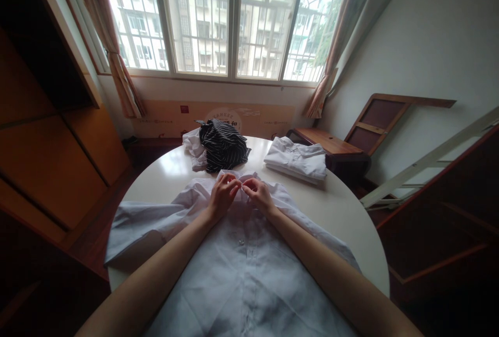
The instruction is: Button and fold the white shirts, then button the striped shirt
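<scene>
A white button-up shirt (218,280) lies spread front side up over the round table, its collar away from me and its sleeves out to both sides. Just below the collar, my left hand (225,191) pinches the shirt's front edge between thumb and fingers. Close beside it, my right hand (257,192) pinches the cloth at the same spot, fingertips almost touching the left ones. Whatever small part lies between the fingertips is too small to make out. Lower on the shirt front a small button (241,242) shows.
The white round table (343,217) also bears a heap of black striped cloth (224,144), pale crumpled cloth (194,147) and folded white shirts (296,159). Beyond stand a long box (163,118) under the window and a wooden bench (327,140). A ladder (429,165) leans at right.
</scene>
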Tool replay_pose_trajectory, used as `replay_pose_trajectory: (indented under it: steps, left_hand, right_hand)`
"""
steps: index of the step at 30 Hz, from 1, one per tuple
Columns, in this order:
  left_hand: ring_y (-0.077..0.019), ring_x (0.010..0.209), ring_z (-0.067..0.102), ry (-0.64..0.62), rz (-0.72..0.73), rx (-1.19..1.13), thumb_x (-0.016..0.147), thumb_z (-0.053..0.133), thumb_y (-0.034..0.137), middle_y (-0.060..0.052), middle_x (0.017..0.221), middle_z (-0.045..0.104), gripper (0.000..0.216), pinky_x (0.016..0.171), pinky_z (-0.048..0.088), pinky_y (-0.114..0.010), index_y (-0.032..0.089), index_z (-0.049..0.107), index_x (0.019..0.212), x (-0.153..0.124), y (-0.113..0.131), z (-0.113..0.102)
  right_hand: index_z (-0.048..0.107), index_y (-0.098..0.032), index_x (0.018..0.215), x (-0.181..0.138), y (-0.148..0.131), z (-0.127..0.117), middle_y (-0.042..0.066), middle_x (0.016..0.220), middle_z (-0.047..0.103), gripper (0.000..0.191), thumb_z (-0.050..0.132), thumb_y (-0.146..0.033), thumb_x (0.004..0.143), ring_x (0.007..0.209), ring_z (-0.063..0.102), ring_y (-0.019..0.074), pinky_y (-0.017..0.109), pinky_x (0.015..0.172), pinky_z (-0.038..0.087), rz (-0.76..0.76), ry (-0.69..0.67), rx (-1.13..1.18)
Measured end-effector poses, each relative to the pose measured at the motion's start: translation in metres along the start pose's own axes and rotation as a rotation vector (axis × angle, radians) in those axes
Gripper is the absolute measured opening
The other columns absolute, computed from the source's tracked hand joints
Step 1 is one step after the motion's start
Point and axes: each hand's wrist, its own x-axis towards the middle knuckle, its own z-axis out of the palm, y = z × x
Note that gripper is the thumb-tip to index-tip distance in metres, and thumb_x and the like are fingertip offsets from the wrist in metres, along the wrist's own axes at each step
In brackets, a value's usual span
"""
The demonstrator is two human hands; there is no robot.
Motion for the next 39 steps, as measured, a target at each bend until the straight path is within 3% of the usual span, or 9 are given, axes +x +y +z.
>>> replay_pose_trajectory:
  steps: [22, 27, 34, 39]
  left_hand:
    - [-0.016, 0.083, 0.049, 0.008, -0.066, -0.022, 0.073, 0.056, 0.015, -0.002, 0.084, 0.052, 0.007, 0.071, 0.044, -0.028, 0.02, 0.057, 0.069, 0.001, 0.001, -0.001]
    - [-0.0167, 0.084, 0.048, 0.016, -0.093, -0.027, 0.073, 0.054, 0.012, -0.002, 0.084, 0.051, 0.009, 0.073, 0.043, -0.029, 0.02, 0.052, 0.076, 0.0, -0.001, -0.001]
    - [-0.0235, 0.091, 0.05, 0.154, -0.31, 0.025, 0.066, 0.064, 0.026, -0.008, 0.095, 0.053, 0.04, 0.079, 0.041, -0.039, 0.019, 0.043, 0.099, -0.001, -0.014, 0.006]
    - [-0.0244, 0.09, 0.053, 0.155, -0.559, 0.023, 0.065, 0.062, 0.029, -0.008, 0.092, 0.056, 0.04, 0.079, 0.04, -0.039, 0.019, 0.043, 0.099, -0.003, -0.03, 0.015]
  right_hand:
    - [0.063, -0.015, 0.077, 0.0, 0.002, 0.001, 0.002, 0.065, 0.061, 0.02, 0.056, -0.032, 0.069, 0.058, 0.054, 0.0127, 0.024, 0.055, 0.044, -0.101, 0.053, -0.052]
    - [0.064, -0.015, 0.075, -0.001, -0.002, 0.001, 0.002, 0.064, 0.061, 0.018, 0.057, -0.03, 0.069, 0.057, 0.052, 0.0122, 0.024, 0.056, 0.043, -0.125, 0.08, -0.054]
    - [0.064, -0.016, 0.074, -0.001, -0.003, 0.0, 0.002, 0.064, 0.061, 0.018, 0.055, -0.031, 0.07, 0.055, 0.051, 0.0121, 0.025, 0.057, 0.043, -0.128, 0.142, -0.06]
    - [0.062, -0.016, 0.08, 0.0, 0.001, 0.0, 0.003, 0.071, 0.063, 0.02, 0.047, -0.028, 0.074, 0.059, 0.053, 0.0133, 0.025, 0.059, 0.043, -0.106, 0.244, -0.059]
